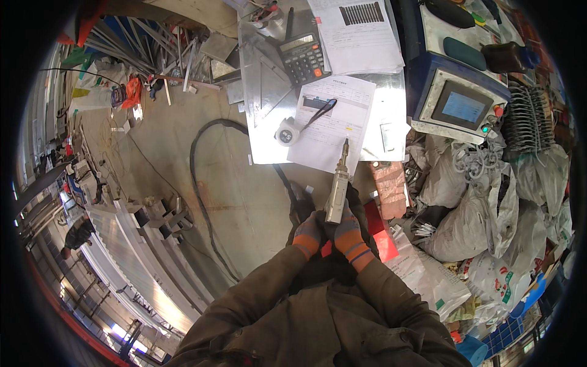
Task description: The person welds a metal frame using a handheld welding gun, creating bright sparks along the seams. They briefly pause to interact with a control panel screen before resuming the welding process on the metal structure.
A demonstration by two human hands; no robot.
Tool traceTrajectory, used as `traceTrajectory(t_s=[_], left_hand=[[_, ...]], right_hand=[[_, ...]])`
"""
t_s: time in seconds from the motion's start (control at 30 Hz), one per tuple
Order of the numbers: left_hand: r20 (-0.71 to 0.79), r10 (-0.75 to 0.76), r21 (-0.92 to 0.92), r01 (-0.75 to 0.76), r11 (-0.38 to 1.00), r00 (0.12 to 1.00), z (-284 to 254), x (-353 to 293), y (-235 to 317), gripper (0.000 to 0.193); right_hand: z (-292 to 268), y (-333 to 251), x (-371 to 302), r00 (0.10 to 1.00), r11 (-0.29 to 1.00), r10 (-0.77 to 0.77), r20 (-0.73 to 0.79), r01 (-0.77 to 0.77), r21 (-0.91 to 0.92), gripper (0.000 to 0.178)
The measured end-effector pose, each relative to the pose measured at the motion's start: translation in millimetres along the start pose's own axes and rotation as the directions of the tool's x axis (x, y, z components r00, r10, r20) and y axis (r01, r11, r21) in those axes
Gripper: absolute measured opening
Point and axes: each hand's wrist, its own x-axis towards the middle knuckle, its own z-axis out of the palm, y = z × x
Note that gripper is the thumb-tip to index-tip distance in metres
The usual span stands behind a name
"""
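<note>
Fingers: left hand (308, 233) and right hand (350, 233) are gripping one metal tool (337, 197)
Edge: one sheet (315, 139) is overhanging the desk (264, 110)
Room: floor (244, 202) is stretching left

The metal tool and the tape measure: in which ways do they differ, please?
The metal tool is long and narrows to a tip; the tape measure is compact and rounded.
The metal tool is held, while the tape measure lies on the table.
The tape measure has a dark strap; none shows on the metal tool.
Both have mostly pale bodies.
</note>
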Motion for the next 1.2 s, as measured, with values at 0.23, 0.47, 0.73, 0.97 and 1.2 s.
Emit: traceTrajectory(t_s=[0.23,0.47,0.73,0.97,1.2], left_hand=[[0.006,0.040,-0.015,-0.040,0.999,0.999,-1.8,4.7,-7.7,0.061],[0.036,0.022,-0.022,-0.021,1.000,0.999,0.2,7.5,-8.9,0.058],[0.029,0.035,-0.051,-0.034,0.998,0.999,4.2,13.4,-15.4,0.054],[0.012,0.083,-0.114,-0.081,0.990,0.996,0.2,4.6,-5.9,0.054],[0.021,0.066,-0.136,-0.062,0.989,0.998,16.9,23.6,-25.6,0.057]], right_hand=[[9.2,14.4,2.7,0.999,0.998,-0.011,-0.040,0.008,-0.068,0.075],[17.3,31.8,1.9,0.994,0.989,-0.060,-0.092,0.046,-0.144,0.078],[13.9,23.1,1.4,0.995,0.991,-0.050,-0.082,0.039,-0.128,0.078],[3.9,15.0,-5.4,0.997,0.997,-0.059,-0.053,0.056,-0.057,0.079],[-25.7,71.1,-22.0,0.999,0.943,-0.049,0.008,0.049,-0.328,0.091]])
